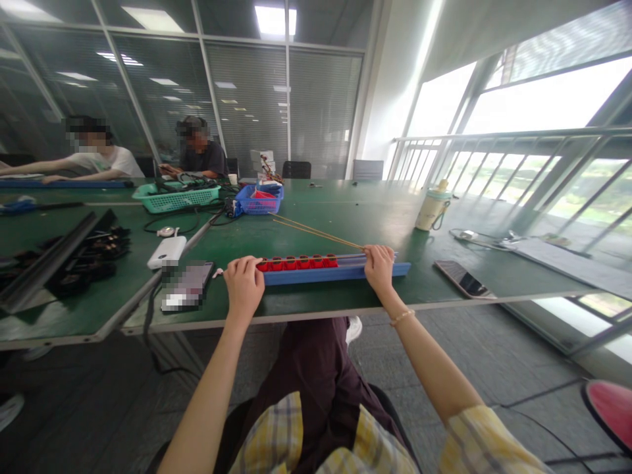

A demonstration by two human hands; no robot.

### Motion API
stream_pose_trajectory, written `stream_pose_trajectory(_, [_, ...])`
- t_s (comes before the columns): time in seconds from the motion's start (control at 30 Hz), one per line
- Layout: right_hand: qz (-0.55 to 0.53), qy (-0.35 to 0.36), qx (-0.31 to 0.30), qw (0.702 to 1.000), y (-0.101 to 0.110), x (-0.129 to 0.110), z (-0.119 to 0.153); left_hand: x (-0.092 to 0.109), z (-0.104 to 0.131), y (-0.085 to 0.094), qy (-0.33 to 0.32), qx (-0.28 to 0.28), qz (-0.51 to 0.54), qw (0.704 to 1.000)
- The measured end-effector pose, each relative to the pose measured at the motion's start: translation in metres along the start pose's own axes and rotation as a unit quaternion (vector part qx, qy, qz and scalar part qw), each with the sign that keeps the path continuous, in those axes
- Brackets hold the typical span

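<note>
Rail (pixel 316 274) could be tilting, spilling red pieces (pixel 303 264), if grip's uneven: left hand (pixel 245 287), right hand (pixel 379 266) gripping near ends, fingers curled.

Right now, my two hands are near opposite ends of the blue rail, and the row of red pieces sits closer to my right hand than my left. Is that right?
Not quite: the head view shows the red pieces closer to your left hand. Your right hand is indeed near the opposite end of the blue rail.
</note>
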State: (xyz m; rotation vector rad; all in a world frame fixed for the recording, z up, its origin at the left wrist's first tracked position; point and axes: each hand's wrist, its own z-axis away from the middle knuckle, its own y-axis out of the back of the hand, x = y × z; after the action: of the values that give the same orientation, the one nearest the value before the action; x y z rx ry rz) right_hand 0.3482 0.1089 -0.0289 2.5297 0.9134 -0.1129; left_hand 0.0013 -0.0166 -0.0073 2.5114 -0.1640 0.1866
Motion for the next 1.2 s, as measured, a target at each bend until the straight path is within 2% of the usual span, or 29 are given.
stream_pose_trajectory(0.27, [-0.022,0.04,-0.053,0.998,0.0026,-0.0085,-0.0023,0.0022,-0.0012,0.0009,0.038,0.012,0.029,0.999])
stream_pose_trajectory(0.5, [-0.023,0.05,-0.051,0.997,0.0,-0.0071,-0.0012,0.0005,0.0009,-0.0003,0.014,0.003,-0.002,1.0])
stream_pose_trajectory(1.2, [-0.027,0.043,-0.078,0.996,-0.0041,-0.0068,-0.0014,-0.0019,0.0019,-0.0031,0.015,-0.018,-0.011,1.0])
